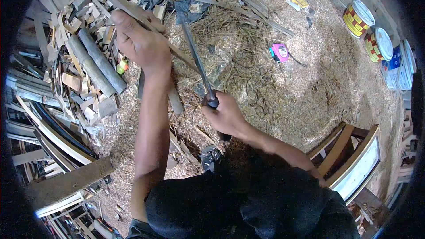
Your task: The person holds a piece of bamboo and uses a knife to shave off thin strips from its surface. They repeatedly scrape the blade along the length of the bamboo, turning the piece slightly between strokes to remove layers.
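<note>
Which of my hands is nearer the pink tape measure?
Your right hand: in the head view, it is below and left of the pink tape measure; your left hand is farther left.

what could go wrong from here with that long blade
The bladed tool in the right hand could glance off the wooden strip and catch the bare left hand. The strip, held by that hand alone, might twist. Loose shavings underfoot could make footing slippery.
</note>
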Demonstrator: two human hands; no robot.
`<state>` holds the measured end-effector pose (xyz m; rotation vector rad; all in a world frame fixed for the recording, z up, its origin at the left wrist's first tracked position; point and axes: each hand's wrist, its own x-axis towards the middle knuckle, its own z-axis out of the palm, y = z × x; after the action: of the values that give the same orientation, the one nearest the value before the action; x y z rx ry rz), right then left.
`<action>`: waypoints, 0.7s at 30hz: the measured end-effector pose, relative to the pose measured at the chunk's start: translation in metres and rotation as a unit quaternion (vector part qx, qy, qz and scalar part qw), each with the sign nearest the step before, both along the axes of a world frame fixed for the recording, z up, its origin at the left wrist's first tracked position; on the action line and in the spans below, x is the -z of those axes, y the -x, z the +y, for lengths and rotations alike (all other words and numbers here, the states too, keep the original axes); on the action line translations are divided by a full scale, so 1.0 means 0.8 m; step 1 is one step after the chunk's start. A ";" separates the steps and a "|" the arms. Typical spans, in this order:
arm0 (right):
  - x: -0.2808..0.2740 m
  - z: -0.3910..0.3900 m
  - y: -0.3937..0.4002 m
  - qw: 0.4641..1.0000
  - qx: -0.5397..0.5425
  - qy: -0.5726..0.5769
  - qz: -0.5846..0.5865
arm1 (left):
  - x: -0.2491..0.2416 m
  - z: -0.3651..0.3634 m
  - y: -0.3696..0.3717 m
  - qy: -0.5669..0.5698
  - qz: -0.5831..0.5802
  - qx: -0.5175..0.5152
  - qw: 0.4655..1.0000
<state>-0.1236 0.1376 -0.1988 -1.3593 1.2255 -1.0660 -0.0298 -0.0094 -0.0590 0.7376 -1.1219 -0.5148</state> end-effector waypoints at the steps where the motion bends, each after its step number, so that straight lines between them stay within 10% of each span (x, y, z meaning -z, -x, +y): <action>1: -0.002 0.001 0.000 0.999 0.016 0.029 0.031 | 0.001 0.002 0.001 -0.002 -0.001 -0.001 1.000; 8: 0.054 -0.001 0.006 0.991 0.001 -0.134 0.009 | 0.000 0.007 0.000 0.009 -0.054 0.011 0.998; 13: 0.006 0.001 0.006 1.000 0.017 0.007 0.014 | -0.001 0.012 0.009 0.005 -0.038 0.010 0.999; 21: 0.174 0.018 0.018 0.983 0.013 -0.152 0.102 | 0.004 0.005 0.005 0.000 -0.018 0.036 0.999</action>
<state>-0.1383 0.1523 -0.3378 -1.2380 1.4930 -0.7307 -0.0338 -0.0050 -0.0619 0.7114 -1.1860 -0.5631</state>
